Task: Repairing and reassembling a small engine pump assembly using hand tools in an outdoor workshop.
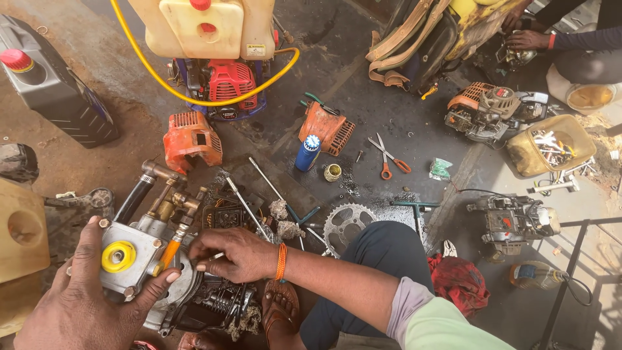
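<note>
left hand (pixel 81 304): wrapped around grey pump housing (pixel 133 256), yellow cap (pixel 118 256) facing up | right hand (pixel 230 254): pinching a thin metal tool (pixel 210 258) against the housing | floor: sprocket (pixel 348 223), orange-handled scissors (pixel 389 157) well apart

Down on the grimy concrete floor (pixel 389 129): orange-handled scissors (pixel 389 157), a sprocket (pixel 346 225), a blue spray can (pixel 308 153), a red rag (pixel 460 282), two orange engine covers (pixel 189 139).
</note>
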